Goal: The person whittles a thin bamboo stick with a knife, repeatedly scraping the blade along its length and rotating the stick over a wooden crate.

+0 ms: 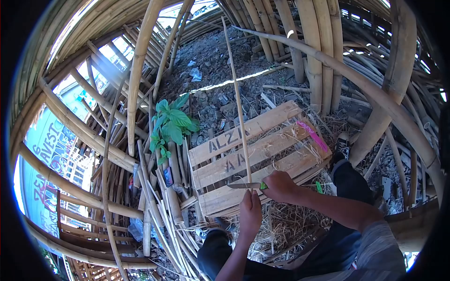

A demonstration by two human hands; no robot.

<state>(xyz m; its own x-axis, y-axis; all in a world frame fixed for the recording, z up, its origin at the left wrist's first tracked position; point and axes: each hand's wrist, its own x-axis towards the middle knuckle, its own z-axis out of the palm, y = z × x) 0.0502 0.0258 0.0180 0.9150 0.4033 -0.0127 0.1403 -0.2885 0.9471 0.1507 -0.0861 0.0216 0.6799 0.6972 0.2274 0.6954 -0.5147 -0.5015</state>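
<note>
A long thin bamboo strip [237,100] stretches away from me over a slatted wooden crate [220,178]. Its near end sits in my left hand [250,213], whose fingers are closed round it. My right hand [281,186] grips the green handle of a knife [243,186]. The blade points left and lies across the strip just beyond my left fingers, seemingly touching it. Dark letters mark the crate's slats, and a pink mark shows at its right end.
Thin split strips [161,220] lie in a bundle left of my legs. A leafy green plant [172,122] grows beyond them. Thick bamboo poles [323,56] stand at the back right, and a slanting pole [356,77] crosses overhead. Shavings [290,225] cover the ground below the crate.
</note>
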